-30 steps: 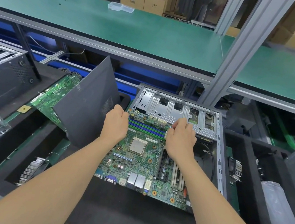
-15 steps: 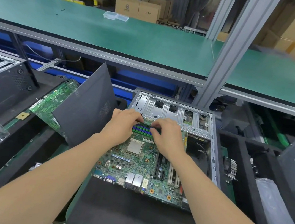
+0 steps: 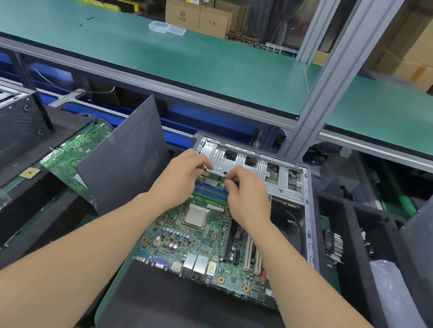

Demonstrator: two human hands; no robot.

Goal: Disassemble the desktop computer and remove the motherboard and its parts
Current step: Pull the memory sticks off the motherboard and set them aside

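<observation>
The left hand point(image 3: 181, 178) has its fingers curled and pinches what looks like a small red-and-white plug point(image 3: 205, 168) at its fingertips. The right hand point(image 3: 246, 197), just beside it, is curled too, with its fingertips point(image 3: 228, 180) down at the same spot; whether they grip anything I cannot tell.

A second ago the hands were apart, one at each end of the memory slots point(image 3: 210, 191). They then met over the slots and have now gone on past them. The slots now show between the wrists, so the work seems to have passed from memory to a lead at the far edge.

The motherboard point(image 3: 200, 241) lies under both hands and runs back toward the person, its CPU point(image 3: 195, 217) between the forearms. It is still inside the case point(image 3: 308, 229), whose wall stands right of the right hand, with the drive cage point(image 3: 263, 169) just beyond the fingertips. Left of the left hand leans a dark panel point(image 3: 123, 158), with a second board point(image 3: 75, 152) past it.

Judged so, the board still needs freeing before it is lifted out.
</observation>
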